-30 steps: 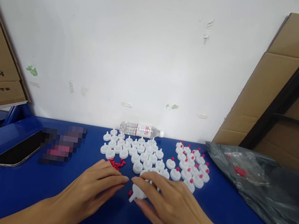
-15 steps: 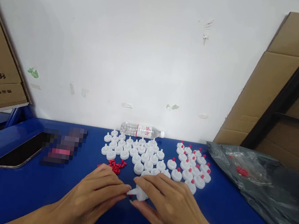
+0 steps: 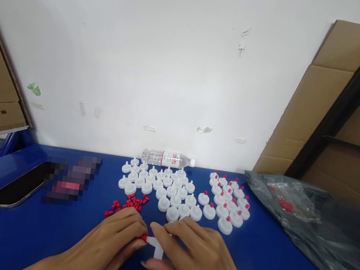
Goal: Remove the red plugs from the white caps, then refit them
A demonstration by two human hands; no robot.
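Observation:
My right hand [image 3: 204, 258] is closed around a white nozzle lid [image 3: 158, 252], which lies on its side with the spout to the left. My left hand [image 3: 110, 239] pinches a small red cap [image 3: 144, 238] at the spout's tip. How far the cap sits over the tip is hidden by the fingers. Just beyond my left hand lies a loose pile of red caps [image 3: 134, 202]. Several white nozzle lids with bare spouts [image 3: 163, 204] stand upright past my hands. To their right stands a group of white lids with red caps on the spouts [image 3: 225, 225].
A clear plastic bottle [image 3: 168, 159] lies along the wall [image 3: 177, 62]. On the left of the blue table [image 3: 64, 230] are a phone [image 3: 18, 185] and a blurred-out item [image 3: 73, 180]. A grey plastic bag [image 3: 304, 230] covers the right side, with cardboard [image 3: 309, 104] behind it.
Red now shows between my left fingers at the spout's tip, where only the white spout showed before. Both hands and the held lid appear slightly lower and further left.

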